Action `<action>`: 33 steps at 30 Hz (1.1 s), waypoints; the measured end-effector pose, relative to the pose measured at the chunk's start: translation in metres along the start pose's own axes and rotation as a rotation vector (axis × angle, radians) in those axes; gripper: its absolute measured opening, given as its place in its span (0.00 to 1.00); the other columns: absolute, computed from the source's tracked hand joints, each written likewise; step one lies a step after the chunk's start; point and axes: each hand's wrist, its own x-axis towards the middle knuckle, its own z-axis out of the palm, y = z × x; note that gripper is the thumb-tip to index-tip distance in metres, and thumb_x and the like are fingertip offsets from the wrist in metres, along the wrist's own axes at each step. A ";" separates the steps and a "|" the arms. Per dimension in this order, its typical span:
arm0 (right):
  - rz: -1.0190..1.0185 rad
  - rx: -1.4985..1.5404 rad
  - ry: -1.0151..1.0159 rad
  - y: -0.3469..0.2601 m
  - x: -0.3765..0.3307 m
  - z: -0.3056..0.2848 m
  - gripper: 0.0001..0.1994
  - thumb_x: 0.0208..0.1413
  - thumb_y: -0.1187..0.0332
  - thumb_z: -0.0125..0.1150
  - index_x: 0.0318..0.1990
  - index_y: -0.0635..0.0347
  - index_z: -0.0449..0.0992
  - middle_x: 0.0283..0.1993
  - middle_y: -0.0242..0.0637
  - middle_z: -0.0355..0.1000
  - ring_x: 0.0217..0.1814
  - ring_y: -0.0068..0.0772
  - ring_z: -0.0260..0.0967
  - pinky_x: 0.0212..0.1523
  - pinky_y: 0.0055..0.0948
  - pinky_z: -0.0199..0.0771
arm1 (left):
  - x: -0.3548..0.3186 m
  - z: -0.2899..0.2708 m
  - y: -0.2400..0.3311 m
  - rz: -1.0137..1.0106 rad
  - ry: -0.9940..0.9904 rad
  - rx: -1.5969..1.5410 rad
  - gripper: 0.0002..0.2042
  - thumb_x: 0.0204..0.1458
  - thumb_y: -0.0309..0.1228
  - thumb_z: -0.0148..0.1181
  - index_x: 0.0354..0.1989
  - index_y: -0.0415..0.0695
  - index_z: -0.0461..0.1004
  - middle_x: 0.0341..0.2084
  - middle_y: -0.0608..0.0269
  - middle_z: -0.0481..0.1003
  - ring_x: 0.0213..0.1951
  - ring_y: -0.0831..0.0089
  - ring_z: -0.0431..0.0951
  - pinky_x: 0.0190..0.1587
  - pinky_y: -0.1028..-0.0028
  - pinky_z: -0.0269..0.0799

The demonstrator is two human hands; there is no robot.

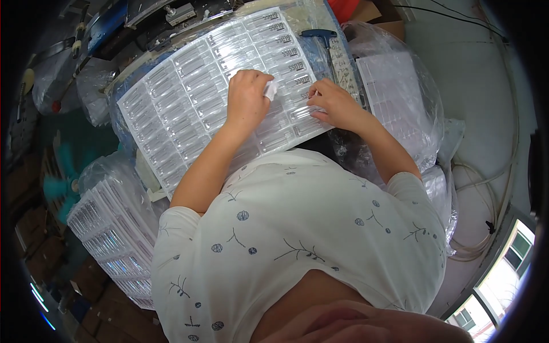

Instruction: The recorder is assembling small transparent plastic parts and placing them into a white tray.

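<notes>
A large clear plastic blister sheet with rows of molded oblong cells lies tilted in front of me. Dark printing marks several cells along its right column. Over the middle of the sheet, my left hand is closed around a crumpled white wipe, whose edge sticks out past the fingertips. My right hand is at the sheet's right edge, beside the lower printed cells. Its fingers are curled and drawn together, and what lies between them is too small to make out.
A blue-handled T-shaped tool lies beyond the sheet's right edge. Bagged white sheets are stacked at the right. More clear molded sheets stand at the lower left, near a teal fan. Machine parts line the far side.
</notes>
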 end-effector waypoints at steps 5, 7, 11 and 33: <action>0.221 0.274 0.195 -0.020 0.032 -0.018 0.15 0.43 0.71 0.67 0.40 0.60 0.72 0.48 0.40 0.68 0.42 0.34 0.70 0.39 0.29 0.72 | 0.001 -0.007 -0.023 -0.419 -0.025 -0.761 0.15 0.51 0.22 0.55 0.49 0.43 0.73 0.44 0.61 0.75 0.47 0.73 0.74 0.51 0.77 0.65; 0.373 0.393 0.234 -0.033 0.051 -0.011 0.16 0.44 0.70 0.68 0.41 0.60 0.72 0.47 0.43 0.68 0.40 0.31 0.72 0.36 0.28 0.73 | -0.001 -0.007 -0.018 -0.419 -0.021 -0.903 0.17 0.52 0.22 0.55 0.52 0.43 0.70 0.44 0.62 0.75 0.47 0.75 0.73 0.51 0.77 0.65; 0.161 0.428 0.424 -0.061 0.081 0.004 0.26 0.41 0.76 0.69 0.51 0.60 0.68 0.52 0.39 0.66 0.40 0.24 0.71 0.39 0.23 0.77 | 0.002 -0.018 -0.015 -0.368 0.077 -1.120 0.23 0.52 0.20 0.54 0.59 0.43 0.62 0.43 0.60 0.74 0.46 0.75 0.73 0.51 0.76 0.66; -0.171 0.350 0.664 -0.069 0.087 0.016 0.36 0.42 0.84 0.64 0.61 0.63 0.55 0.60 0.50 0.57 0.40 0.30 0.73 0.41 0.23 0.78 | 0.005 -0.042 -0.007 -0.322 0.134 -1.322 0.22 0.53 0.23 0.56 0.57 0.41 0.61 0.41 0.57 0.74 0.45 0.73 0.74 0.49 0.74 0.69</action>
